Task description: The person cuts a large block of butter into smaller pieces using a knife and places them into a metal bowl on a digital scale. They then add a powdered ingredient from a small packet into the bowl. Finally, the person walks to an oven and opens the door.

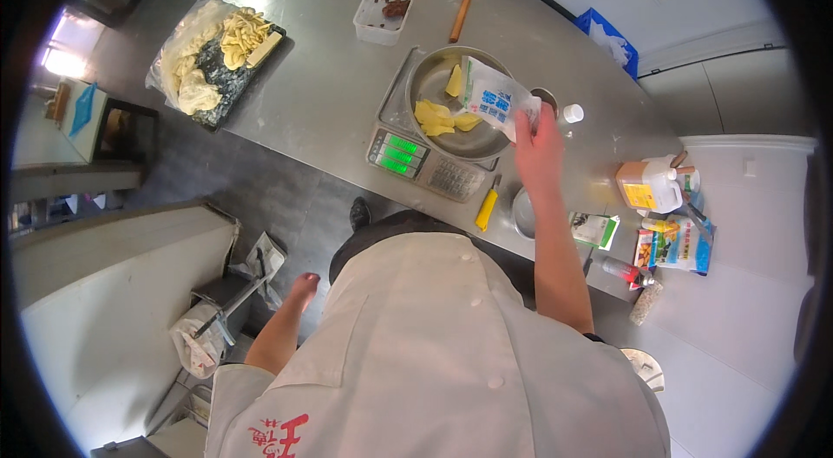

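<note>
Steel table (317, 68): yellow pieces (434, 118) already in bowl (477, 144), right hand (539, 148) grips white packet (493, 101) above, pour unconfirmed, grip unclear on left hand (303, 290).

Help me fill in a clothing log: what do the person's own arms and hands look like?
The left hand and right hand are ungloved. The forearms are bare below a pale buttoned jacket's short sleeves. Red markings show on its left front.
</note>
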A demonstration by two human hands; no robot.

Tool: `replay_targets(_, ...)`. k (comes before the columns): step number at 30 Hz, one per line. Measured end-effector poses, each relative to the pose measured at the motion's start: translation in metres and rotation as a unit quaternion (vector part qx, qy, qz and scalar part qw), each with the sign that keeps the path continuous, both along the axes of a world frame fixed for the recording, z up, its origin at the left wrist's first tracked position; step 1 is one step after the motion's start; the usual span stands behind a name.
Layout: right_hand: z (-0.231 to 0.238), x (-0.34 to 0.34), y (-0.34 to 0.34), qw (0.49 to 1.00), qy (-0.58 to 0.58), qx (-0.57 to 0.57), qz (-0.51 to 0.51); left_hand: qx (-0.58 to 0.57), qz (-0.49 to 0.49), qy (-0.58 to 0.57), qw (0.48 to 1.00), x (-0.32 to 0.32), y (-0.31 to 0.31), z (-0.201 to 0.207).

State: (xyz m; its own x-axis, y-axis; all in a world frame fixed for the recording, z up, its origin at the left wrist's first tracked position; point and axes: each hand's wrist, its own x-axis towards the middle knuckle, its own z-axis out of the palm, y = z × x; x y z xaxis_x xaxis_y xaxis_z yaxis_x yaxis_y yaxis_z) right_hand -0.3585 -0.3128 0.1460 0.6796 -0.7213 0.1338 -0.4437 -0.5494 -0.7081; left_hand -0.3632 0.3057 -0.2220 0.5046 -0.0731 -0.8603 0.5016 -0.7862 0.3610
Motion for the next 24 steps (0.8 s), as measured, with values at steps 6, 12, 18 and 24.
replay_targets(6, 0.001, 0.016, 0.006, 0.993, 0.003, -0.1, 0.057, -0.06, 0.029, -0.025, 0.997, 0.019, -0.054, -0.027)
replay_targets(12, 0.006, 0.02, 0.008, 0.989, -0.014, -0.131, 0.067, -0.077, 0.056, -0.081, 0.992, 0.033, -0.088, -0.016)
replay_targets(18, 0.011, 0.026, 0.011, 0.986, -0.021, -0.152, 0.058, -0.032, 0.035, -0.058, 0.997, 0.034, -0.066, -0.026)
replay_targets(24, 0.009, 0.026, 0.01, 0.988, -0.029, -0.143, 0.045, 0.008, -0.013, -0.057, 0.998, 0.018, -0.05, -0.017)
